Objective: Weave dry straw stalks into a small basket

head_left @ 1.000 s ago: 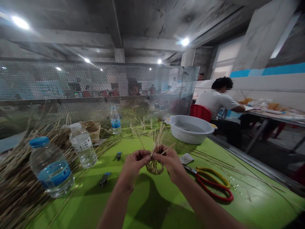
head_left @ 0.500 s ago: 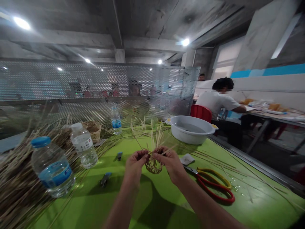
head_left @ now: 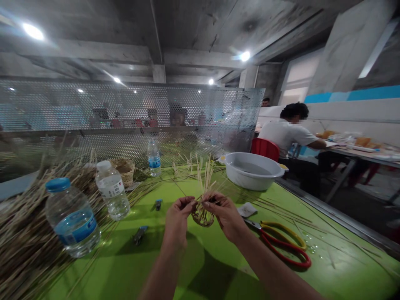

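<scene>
A small, partly woven straw basket (head_left: 203,219) hangs between my two hands above the green table, its loose straw ends fanning upward. My left hand (head_left: 180,212) pinches its left rim between thumb and fingers. On the other side, my right hand (head_left: 225,213) has thumb and fingers closed on the rim and some of the straws. The fingertips hide part of the weave. To the right of my right hand lie scissors (head_left: 278,239) with one yellow and one red handle, beside a crumpled white scrap (head_left: 247,209).
A white basin (head_left: 253,171) stands at the back right. Bottles (head_left: 75,225) and a heap of straw (head_left: 21,241) take up the left, with a finished-looking basket (head_left: 126,171) behind. Two small clips (head_left: 139,235) lie left of my hands. A person (head_left: 287,133) sits at another table.
My fingers have shifted slightly on the basket's rim, and its upright straws lean a little differently. The whole view has moved slightly. Both hands keep their hold.
</scene>
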The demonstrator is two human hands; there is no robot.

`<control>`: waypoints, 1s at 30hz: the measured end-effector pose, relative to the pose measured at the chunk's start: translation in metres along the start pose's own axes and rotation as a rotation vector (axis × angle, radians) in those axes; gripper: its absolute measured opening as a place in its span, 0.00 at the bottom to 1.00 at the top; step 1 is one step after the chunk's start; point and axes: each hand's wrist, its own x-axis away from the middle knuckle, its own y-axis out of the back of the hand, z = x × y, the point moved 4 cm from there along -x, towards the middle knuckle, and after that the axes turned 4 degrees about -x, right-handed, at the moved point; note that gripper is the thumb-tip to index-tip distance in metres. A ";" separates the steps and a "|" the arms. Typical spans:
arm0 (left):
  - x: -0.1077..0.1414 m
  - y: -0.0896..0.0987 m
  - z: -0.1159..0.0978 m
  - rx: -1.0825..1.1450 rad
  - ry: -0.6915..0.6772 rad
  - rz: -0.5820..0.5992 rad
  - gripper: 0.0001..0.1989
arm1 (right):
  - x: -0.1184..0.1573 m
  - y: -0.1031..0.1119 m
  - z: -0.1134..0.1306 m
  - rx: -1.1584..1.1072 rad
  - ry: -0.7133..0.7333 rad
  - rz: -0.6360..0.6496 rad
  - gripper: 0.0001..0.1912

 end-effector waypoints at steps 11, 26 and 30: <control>0.005 -0.009 -0.005 -0.233 -0.147 0.144 0.09 | -0.003 0.007 -0.001 0.079 -0.031 -0.026 0.12; 0.002 -0.008 -0.007 -0.214 -0.141 0.149 0.14 | -0.004 0.010 -0.002 0.100 0.005 -0.104 0.12; 0.004 -0.010 -0.009 -0.197 -0.150 0.131 0.15 | -0.003 0.013 0.000 0.062 0.014 -0.157 0.12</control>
